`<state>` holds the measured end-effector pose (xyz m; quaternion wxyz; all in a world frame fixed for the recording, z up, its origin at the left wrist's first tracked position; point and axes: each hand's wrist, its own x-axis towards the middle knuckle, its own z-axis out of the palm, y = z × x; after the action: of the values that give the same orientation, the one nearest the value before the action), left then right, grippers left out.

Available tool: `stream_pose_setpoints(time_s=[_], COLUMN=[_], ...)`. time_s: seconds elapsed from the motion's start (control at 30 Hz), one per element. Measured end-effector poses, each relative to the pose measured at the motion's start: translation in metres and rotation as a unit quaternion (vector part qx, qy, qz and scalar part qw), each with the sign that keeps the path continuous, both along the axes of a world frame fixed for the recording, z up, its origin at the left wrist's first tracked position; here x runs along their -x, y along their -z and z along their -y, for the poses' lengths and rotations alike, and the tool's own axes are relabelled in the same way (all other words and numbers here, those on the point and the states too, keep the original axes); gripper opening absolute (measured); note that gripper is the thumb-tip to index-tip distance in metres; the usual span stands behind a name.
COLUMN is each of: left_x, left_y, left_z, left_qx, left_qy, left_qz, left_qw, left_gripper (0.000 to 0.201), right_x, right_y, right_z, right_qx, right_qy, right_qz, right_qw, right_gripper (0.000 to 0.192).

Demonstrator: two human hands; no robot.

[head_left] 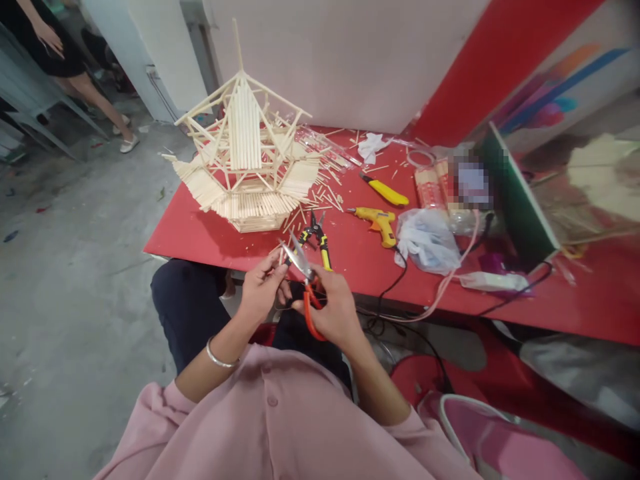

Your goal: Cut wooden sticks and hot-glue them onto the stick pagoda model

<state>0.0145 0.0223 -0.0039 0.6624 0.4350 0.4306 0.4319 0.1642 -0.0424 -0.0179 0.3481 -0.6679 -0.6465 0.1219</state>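
My right hand [334, 310] is closed around the orange handles of a pair of scissors [301, 262], its metal blades parted and pointing away from me, up and to the left. Beside the blades, the fingers of my left hand [261, 288] are pinched together; what they hold is too small to make out. Both hands are above my lap at the table's front edge. Just beyond them lie black-and-yellow cutting pliers [324, 248]. A pagoda-like model of pale wooden sticks [245, 133] stands on the table, its upper roof partly covered with sticks.
Loose sticks [327, 197] litter the red table [200, 241]. Further right are a yellow utility knife [387, 191], a yellow glue gun [377, 223] with a cord, a white plastic bag [427, 240] and a green board [517, 193]. A person [55, 40] stands at the far left.
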Motion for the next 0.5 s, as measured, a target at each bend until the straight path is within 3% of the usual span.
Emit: stream_pose_setpoints(time_s=[0.1, 0.3, 0.5], left_x=[0.003, 0.009, 0.008], left_y=[-0.003, -0.009, -0.003], left_z=[0.002, 0.005, 0.004], left_qx=[-0.023, -0.101, -0.145], left_qy=[-0.012, -0.057, -0.110], left_qz=[-0.032, -0.119, -0.143], left_qw=[0.999, 0.986, 0.973], left_gripper=[0.033, 0.008, 0.010], right_x=[0.018, 0.026, 0.030], right_y=[-0.002, -0.011, -0.006], right_z=[-0.002, -0.001, 0.003], right_qx=[0.008, 0.032, 0.039], right_qy=[-0.005, -0.040, 0.010], right_qz=[0.039, 0.050, 0.090], right_qw=[0.999, 0.997, 0.995], right_gripper=[0.049, 0.059, 0.061])
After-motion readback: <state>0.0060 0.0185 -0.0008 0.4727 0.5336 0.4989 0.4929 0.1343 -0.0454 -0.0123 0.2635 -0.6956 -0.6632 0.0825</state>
